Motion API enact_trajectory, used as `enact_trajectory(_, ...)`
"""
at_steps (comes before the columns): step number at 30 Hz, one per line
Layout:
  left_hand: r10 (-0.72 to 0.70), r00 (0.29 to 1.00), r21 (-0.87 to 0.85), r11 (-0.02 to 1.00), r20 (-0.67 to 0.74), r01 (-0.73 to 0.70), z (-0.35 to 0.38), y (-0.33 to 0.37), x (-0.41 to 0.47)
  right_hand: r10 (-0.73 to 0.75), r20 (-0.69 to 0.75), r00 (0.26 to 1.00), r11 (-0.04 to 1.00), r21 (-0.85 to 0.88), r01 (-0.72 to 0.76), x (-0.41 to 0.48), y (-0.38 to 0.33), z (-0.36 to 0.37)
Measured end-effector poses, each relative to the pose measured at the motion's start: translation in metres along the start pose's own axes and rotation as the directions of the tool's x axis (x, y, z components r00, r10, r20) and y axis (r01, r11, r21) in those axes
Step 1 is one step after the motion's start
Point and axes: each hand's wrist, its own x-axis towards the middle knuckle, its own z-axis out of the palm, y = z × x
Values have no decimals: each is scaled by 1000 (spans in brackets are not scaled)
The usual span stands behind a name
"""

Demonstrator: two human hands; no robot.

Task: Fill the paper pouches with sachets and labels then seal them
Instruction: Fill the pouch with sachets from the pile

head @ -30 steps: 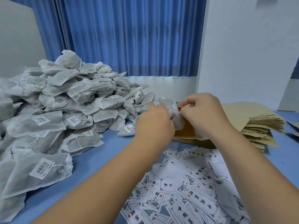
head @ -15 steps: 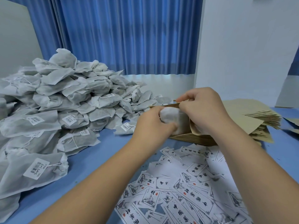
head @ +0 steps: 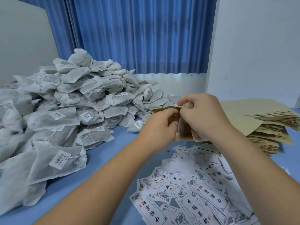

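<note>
A brown paper pouch (head: 185, 132) hangs upright above the blue table, held between both hands. My left hand (head: 159, 125) curls its fingers at the pouch's mouth, on its left edge. My right hand (head: 204, 116) pinches the top rim at the right and wraps the pouch's side. The sachet is out of sight, hidden inside the pouch or behind my fingers. A big heap of white sachets (head: 68, 111) with barcode tags fills the left. Printed labels (head: 194, 192) lie scattered under my forearms.
A thick stack of flat brown pouches (head: 267, 124) lies at the right, behind my right hand. Blue curtains and a white wall close the back. The blue table (head: 100, 156) shows between the sachet heap and the labels.
A second ago my left hand was pushing a white sachet into the pouch mouth. The sachet has gone down out of sight, and both hands now hold the pouch's top edge.
</note>
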Motion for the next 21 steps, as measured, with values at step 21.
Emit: enact_trajectory(21, -667, 741, 963, 139, -82, 232, -126, -113, -81, -13, 118, 993, 991, -130, 29, -10, 1, 11)
